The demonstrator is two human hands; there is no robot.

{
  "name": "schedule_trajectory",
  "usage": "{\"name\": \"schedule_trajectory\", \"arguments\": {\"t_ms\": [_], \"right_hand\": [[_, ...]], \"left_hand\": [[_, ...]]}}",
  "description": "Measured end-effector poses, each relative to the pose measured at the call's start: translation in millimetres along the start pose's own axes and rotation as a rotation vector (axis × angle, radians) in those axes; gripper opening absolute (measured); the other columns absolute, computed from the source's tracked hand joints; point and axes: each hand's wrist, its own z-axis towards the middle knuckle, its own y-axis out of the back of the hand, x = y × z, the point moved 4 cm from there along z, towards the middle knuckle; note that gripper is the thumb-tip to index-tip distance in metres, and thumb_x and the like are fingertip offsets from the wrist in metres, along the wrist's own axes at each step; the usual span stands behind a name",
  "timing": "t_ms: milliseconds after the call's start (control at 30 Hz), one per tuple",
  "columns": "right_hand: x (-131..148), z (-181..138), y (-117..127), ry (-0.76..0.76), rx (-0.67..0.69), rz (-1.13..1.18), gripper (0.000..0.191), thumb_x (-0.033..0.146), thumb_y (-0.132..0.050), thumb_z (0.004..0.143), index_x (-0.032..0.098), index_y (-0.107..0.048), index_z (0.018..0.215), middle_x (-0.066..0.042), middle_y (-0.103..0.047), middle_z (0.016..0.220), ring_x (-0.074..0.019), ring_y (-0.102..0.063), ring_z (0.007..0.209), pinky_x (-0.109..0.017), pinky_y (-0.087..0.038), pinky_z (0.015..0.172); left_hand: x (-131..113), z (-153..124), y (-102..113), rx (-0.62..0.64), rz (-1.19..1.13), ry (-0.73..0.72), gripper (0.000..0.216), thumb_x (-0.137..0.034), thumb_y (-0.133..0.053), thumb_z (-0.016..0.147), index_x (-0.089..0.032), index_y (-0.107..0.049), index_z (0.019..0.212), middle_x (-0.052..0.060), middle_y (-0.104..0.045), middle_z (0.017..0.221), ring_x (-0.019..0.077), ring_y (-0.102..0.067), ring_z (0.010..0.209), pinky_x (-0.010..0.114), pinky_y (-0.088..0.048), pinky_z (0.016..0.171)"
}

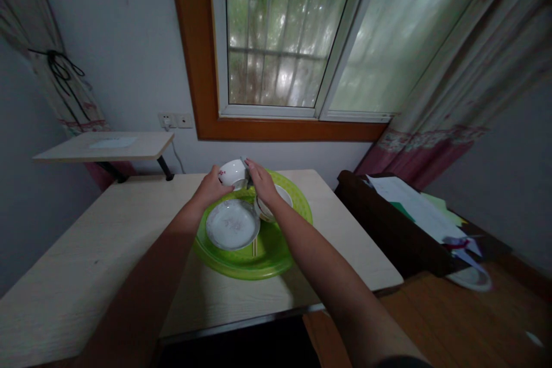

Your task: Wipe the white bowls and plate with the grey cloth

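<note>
My left hand grips the side of a white bowl with small red marks, tilted and held above the far part of a round green tray. At the bowl's right rim is my right hand, its fingers together around something thin and greyish that I cannot make out. A whitish plate rests in the tray below the left hand. Partly covered by my right hand and wrist, another white bowl sits at the tray's right. A pair of chopsticks lies near the plate.
The tray stands on a pale wooden table. A small raised shelf is at the back left, below a wall socket. Right of the table, a dark brown piece of furniture bears papers. A window is behind.
</note>
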Motion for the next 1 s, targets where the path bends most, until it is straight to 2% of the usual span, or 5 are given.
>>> {"name": "schedule_trajectory", "arguments": {"t_ms": [133,500,667,833,1000], "right_hand": [[-10,1,4,-0.089,-0.058,0.073,0.058,0.061,-0.032,0.101,0.024,-0.069,0.126,-0.008,-0.068,0.132,-0.0228,-0.061,0.125,-0.044,-0.042,0.113],[41,-13,-18,0.352,0.241,-0.201,0.047,0.043,-0.038,0.104,0.025,-0.055,0.144,-0.004,-0.042,0.158,-0.0214,-0.024,0.153,-0.048,-0.021,0.126],[25,-9,-18,0.175,0.135,-0.123,0.052,0.049,-0.036,0.104,0.025,-0.049,0.148,-0.004,-0.039,0.16,-0.0205,-0.031,0.151,-0.045,-0.024,0.125],[0,-8,-13,-0.087,0.05,-0.039,0.052,0.054,-0.036,0.102,0.025,-0.061,0.137,-0.008,-0.064,0.138,-0.0256,-0.057,0.132,-0.051,-0.039,0.116],[-3,-8,-14,-0.059,0.059,-0.069,0.05,0.049,-0.036,0.103,0.025,-0.059,0.139,-0.007,-0.062,0.141,-0.0241,-0.054,0.135,-0.049,-0.037,0.117]], "left_hand": [[-2,-1,0,0.009,-0.037,-0.036,0.053,-0.034,-0.078,0.065,-0.019,-0.047,0.106,0.009,-0.066,0.103,0.0232,-0.064,0.09,0.031,-0.048,0.073],[10,6,2,-0.046,-0.121,0.14,0.055,-0.052,-0.076,0.066,-0.022,-0.043,0.099,0.007,-0.064,0.093,0.0237,-0.063,0.082,0.032,-0.044,0.068],[13,8,8,-0.125,-0.139,0.211,0.06,-0.051,-0.079,0.063,-0.022,-0.043,0.101,0.011,-0.065,0.103,0.0278,-0.064,0.094,0.035,-0.047,0.076],[12,7,11,-0.115,-0.112,0.25,0.06,-0.051,-0.077,0.067,-0.021,-0.044,0.107,0.015,-0.065,0.111,0.0295,-0.066,0.101,0.037,-0.05,0.082],[10,6,13,-0.125,-0.164,0.281,0.057,-0.046,-0.079,0.067,-0.02,-0.047,0.106,0.014,-0.066,0.111,0.03,-0.066,0.104,0.038,-0.052,0.086]]}}
